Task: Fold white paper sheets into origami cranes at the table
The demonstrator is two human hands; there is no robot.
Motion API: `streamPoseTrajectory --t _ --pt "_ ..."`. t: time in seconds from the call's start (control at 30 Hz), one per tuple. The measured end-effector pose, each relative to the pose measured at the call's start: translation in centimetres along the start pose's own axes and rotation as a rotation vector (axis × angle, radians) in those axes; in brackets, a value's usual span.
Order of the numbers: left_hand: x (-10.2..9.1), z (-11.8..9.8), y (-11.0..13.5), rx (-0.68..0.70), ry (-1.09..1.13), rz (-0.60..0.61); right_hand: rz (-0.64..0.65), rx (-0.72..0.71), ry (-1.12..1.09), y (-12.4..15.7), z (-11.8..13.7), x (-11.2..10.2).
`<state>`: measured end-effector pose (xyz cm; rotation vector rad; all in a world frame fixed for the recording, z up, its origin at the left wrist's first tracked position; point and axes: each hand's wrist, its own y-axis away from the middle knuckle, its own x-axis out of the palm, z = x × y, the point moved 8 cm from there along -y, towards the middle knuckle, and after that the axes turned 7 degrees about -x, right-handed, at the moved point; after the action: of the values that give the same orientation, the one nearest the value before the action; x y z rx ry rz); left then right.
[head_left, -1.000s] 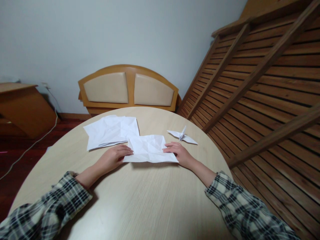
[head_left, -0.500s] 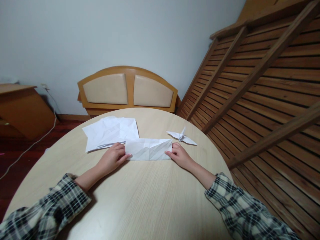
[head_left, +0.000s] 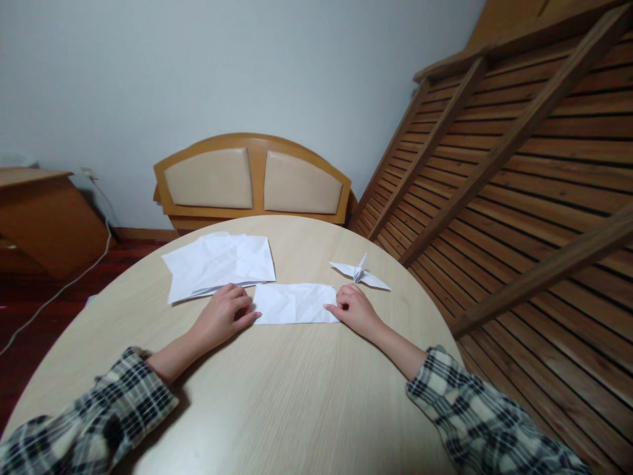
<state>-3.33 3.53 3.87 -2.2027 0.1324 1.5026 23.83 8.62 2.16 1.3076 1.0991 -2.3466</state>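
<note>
A creased white sheet of paper [head_left: 295, 304], folded to a wide rectangle, lies nearly flat on the round table between my hands. My left hand [head_left: 228, 311] is closed at its left edge, thumb at the near left corner. At the right edge my right hand [head_left: 354, 310] pinches the paper, its thumb on top and the fingers curled. Just beyond my right hand rests a white origami crane [head_left: 359, 272] with its wings spread. A stack of creased white paper sheets [head_left: 217, 264] sits past my left hand, close to the folded sheet.
The pale wooden round table [head_left: 297, 402] carries all the paper. Behind it stands a headboard [head_left: 257, 178] with cream panels. Slatted wooden boards [head_left: 519, 218] lean along the right side. At the left are a wooden desk [head_left: 44, 218] and a white cable [head_left: 64, 287].
The folded sheet, its far edge raised before, now lies flatter and a little nearer to me. Both hands keep almost the same places at its ends.
</note>
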Motion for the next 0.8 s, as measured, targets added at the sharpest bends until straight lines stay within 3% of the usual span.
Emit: streamPoseTrajectory --t 0.23,0.43,0.63,0.8 --pt "0.1 -0.5 0.3 0.071 0.052 -0.025 0.004 -0.016 0.045 -0.1 0.5 -0.4" --pt "0.2 -2.3 0.8 0.228 0.111 0.051 -0.019 -0.065 0.062 0.0 1.8 -1.0" --pt "0.3 -4.6 1.7 0.371 0.096 0.144 0.175 -0.195 0.013 0.3 2.6 0.7" --pt "0.9 -5.2 2.0 0.408 0.101 0.183 0.264 -0.186 -0.013 0.5 2.5 1.4"
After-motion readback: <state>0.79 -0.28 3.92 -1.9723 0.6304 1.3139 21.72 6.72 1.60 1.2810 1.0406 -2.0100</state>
